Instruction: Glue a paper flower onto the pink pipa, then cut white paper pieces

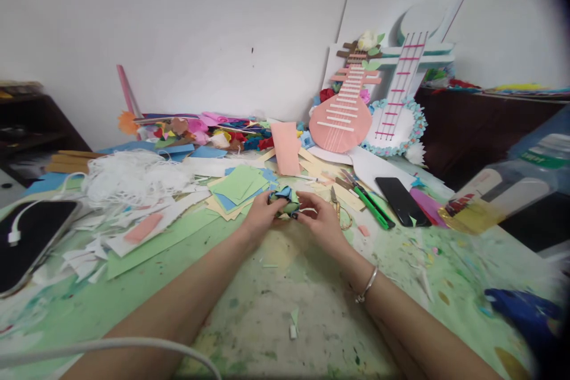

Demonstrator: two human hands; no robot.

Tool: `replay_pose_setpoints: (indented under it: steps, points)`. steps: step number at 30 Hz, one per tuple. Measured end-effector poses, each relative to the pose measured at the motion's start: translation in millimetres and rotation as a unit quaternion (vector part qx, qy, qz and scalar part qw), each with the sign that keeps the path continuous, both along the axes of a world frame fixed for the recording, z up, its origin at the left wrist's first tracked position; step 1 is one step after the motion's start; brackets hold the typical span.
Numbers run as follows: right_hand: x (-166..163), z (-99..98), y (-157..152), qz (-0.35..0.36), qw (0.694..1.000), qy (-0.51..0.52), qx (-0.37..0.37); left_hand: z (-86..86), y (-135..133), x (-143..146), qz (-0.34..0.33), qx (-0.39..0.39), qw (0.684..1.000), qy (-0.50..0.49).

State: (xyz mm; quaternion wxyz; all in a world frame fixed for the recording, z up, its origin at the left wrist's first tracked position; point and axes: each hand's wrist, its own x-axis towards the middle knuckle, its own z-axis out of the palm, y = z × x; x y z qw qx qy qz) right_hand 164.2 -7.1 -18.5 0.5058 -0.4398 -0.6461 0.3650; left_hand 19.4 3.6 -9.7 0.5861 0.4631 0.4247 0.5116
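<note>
In the head view, a small blue and green folded-paper flower is between my hands, just above the table. My left hand is closed on its left side, with the thumb across the front. Curved round the right edge of the flower are the fingertips of my right hand, touching it; a silver bangle circles that wrist. Part of the flower is hidden by my fingers. Scissors with gold handles lie just beyond my right hand. Behind the flower is a stack of green paper squares.
White shredded paper and a tablet are on the left. To the right lie a green cutter, a black phone and a bottle of yellow liquid. A pink paper lute leans at the back.
</note>
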Motion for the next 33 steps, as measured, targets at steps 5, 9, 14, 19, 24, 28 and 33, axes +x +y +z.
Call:
replay_pose_setpoints:
  steps: [5, 9, 14, 19, 24, 28, 33]
  points:
    - [11.3, 0.9, 7.6, 0.022, 0.993, 0.100, -0.055, 8.7, -5.1, 0.7, -0.027, -0.085, 0.989, -0.116]
    - [9.3, 2.3, 5.1, 0.019, 0.991, 0.115, -0.060, 10.5, -3.5, -5.2, -0.030, -0.102, 0.988, -0.110]
    - [7.8, 4.1, 1.9, -0.016, 0.995, 0.089, -0.036, 9.1, -1.0, -10.4, -0.048, -0.106, 0.992, -0.046]
    - [7.4, 7.7, -0.2, 0.012, 0.993, 0.112, -0.040, 8.0, 0.0, -10.6, -0.034, -0.033, 0.998, 0.032]
    - [8.0, 7.3, -0.5, 0.017, 0.990, 0.127, -0.059, 6.5, 0.2, -15.1, -0.083, 0.015, 0.996, 0.025]
    - [7.1, 3.9, -2.3, -0.009, 0.993, 0.110, -0.039, 5.2, 0.2, -16.3, -0.076, 0.044, 0.992, 0.088]
    - [1.9, -0.1, -7.3, -0.072, 0.996, 0.058, 0.003, 4.2, 1.1, -14.3, -0.054, 0.104, 0.982, 0.149]
